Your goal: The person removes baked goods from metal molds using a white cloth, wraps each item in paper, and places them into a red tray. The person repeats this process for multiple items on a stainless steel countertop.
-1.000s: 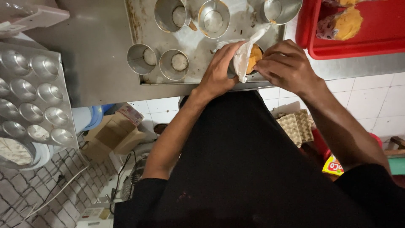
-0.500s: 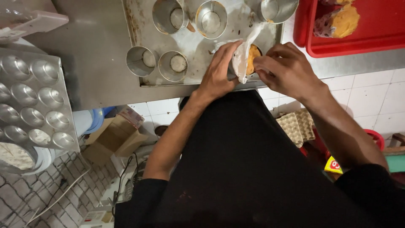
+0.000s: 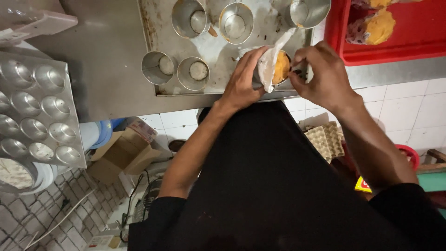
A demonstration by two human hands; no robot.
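Observation:
My left hand (image 3: 244,79) grips a round metal mould cup lined with white paper (image 3: 268,69) and filled with orange batter (image 3: 281,67), at the near edge of a worn metal baking tray (image 3: 213,88). My right hand (image 3: 325,74) pinches the paper at the cup's right rim. Several empty round metal cups stand on the tray: two near the front left (image 3: 157,68) (image 3: 193,73) and three at the back (image 3: 188,18) (image 3: 236,22) (image 3: 309,11).
A red plastic tray (image 3: 418,44) with orange dough lumps sits at the right on the steel counter (image 3: 107,60). A metal multi-cup mould pan (image 3: 35,116) lies at left. Below the counter are a cardboard box (image 3: 123,155), an egg carton (image 3: 325,139), cables and tiled floor.
My hands and the paper-lined cup stay at the tray's near edge. My right hand has shifted slightly, now pinching the paper at the rim.

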